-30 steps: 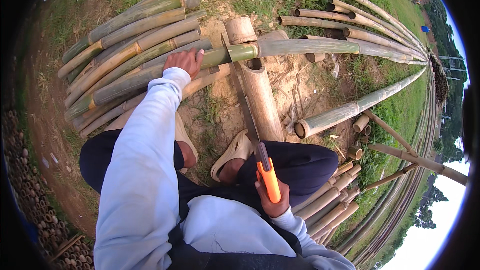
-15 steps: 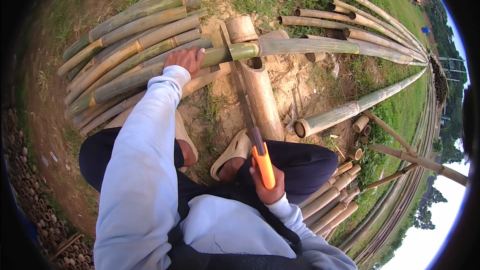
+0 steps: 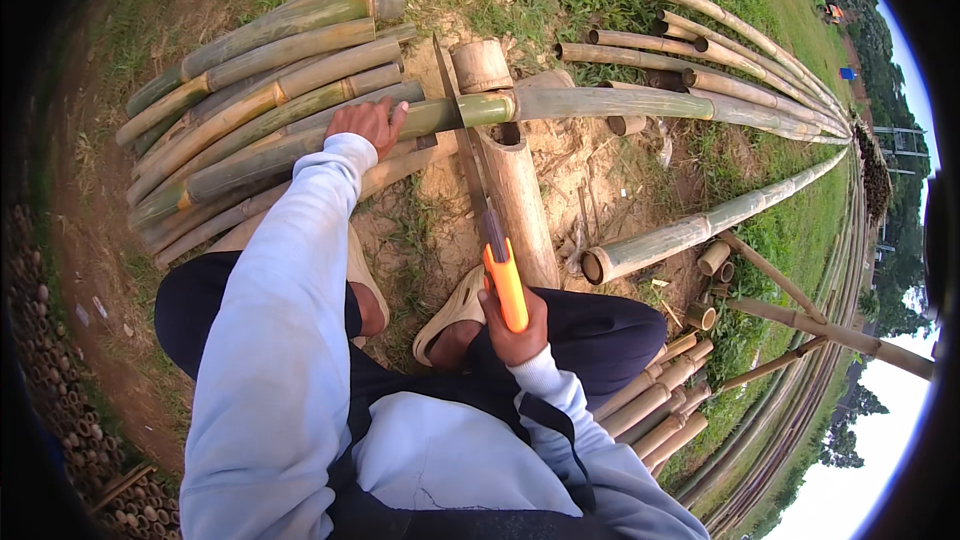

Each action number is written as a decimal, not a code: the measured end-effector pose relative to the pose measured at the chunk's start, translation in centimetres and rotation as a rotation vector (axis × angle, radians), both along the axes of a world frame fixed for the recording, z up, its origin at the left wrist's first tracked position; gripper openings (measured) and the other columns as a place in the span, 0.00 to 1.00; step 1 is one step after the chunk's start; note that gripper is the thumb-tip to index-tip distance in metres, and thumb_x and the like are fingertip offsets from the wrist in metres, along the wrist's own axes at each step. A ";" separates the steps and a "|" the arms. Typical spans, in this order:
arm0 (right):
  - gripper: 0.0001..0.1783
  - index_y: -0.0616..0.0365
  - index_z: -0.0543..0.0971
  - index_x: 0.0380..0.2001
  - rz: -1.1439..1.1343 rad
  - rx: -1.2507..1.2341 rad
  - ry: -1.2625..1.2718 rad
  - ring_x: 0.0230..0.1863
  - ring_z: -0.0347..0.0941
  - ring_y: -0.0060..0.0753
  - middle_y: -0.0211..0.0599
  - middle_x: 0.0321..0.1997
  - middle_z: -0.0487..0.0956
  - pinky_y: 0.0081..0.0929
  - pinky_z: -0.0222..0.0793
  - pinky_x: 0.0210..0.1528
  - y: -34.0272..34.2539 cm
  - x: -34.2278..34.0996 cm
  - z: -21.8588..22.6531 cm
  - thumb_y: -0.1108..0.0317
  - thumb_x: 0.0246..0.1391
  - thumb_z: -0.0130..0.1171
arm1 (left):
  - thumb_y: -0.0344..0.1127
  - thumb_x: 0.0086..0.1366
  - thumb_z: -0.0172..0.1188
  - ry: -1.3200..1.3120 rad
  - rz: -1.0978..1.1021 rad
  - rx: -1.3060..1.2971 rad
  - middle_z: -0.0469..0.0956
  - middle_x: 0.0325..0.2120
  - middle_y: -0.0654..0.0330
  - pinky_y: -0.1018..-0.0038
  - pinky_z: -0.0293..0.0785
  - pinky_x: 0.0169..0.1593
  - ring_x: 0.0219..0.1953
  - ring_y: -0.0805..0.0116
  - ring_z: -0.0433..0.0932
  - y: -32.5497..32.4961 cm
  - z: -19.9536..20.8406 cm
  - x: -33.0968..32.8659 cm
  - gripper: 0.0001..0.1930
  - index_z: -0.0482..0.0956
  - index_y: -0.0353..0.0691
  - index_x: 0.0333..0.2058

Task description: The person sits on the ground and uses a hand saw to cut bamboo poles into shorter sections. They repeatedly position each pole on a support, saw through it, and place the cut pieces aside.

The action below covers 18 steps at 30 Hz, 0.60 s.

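Note:
A long green bamboo pole (image 3: 610,104) lies crosswise in front of me. My left hand (image 3: 366,128) grips it near its left part, fingers bent over the top and thumb towards the saw. In my right hand (image 3: 518,328) is the orange handle of a handsaw (image 3: 469,155). Its blade crosses the pole just right of my left hand, tip pointing away from me; how deep the teeth sit I cannot tell. Beneath the pole, to the right of the blade, lies a thick bamboo log (image 3: 522,210). A short bamboo block (image 3: 481,67) touches the pole's far side.
Cut bamboo lengths (image 3: 275,95) are piled at the left. More long poles (image 3: 740,60) stretch to the far right, and a single pole (image 3: 660,245) lies nearer. Short pieces (image 3: 650,405) lie by my right knee, near a bamboo frame (image 3: 830,325).
My right hand has pushed the saw forward and slightly left, so the handle is closer to the pole. The left hand keeps its grip in the same place.

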State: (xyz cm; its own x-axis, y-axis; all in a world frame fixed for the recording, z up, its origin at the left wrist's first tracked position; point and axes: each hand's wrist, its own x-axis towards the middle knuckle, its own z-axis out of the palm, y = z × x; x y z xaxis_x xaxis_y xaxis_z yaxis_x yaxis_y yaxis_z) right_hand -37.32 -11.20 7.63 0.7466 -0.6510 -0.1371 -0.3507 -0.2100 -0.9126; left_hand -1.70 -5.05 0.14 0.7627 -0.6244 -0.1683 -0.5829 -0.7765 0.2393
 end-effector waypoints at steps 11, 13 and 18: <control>0.15 0.66 0.75 0.25 0.013 0.002 -0.058 0.20 0.69 0.32 0.42 0.17 0.72 0.37 0.65 0.26 -4.6 9.6 -3.5 0.67 0.59 0.68 | 0.58 0.77 0.38 -0.016 -0.041 -0.012 0.86 0.30 0.46 0.51 0.79 0.48 0.37 0.44 0.85 -1.2 -0.2 -0.4 0.28 0.81 0.42 0.48; 0.16 0.66 0.75 0.24 0.038 -0.004 -0.103 0.19 0.67 0.31 0.41 0.16 0.71 0.35 0.63 0.25 -4.9 10.1 -3.5 0.68 0.59 0.67 | 0.58 0.77 0.38 -0.042 -0.036 -0.026 0.85 0.30 0.46 0.51 0.79 0.47 0.36 0.43 0.85 -0.6 -0.2 -0.4 0.28 0.81 0.42 0.48; 0.08 0.66 0.81 0.36 0.006 0.050 0.034 0.24 0.75 0.30 0.42 0.24 0.79 0.30 0.74 0.32 1.4 -3.3 2.1 0.73 0.57 0.68 | 0.57 0.78 0.38 -0.033 -0.035 -0.024 0.85 0.29 0.46 0.51 0.79 0.47 0.36 0.43 0.85 0.1 -1.1 -0.5 0.28 0.81 0.41 0.48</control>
State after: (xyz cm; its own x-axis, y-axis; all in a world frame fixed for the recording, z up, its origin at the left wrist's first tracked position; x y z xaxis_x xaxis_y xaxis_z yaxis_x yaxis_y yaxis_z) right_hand -40.64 -9.77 9.71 0.7451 -0.6378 -0.1951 -0.3806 -0.1665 -0.9096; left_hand -2.16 -4.94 -0.97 0.7450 -0.6546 -0.1285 -0.6176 -0.7496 0.2379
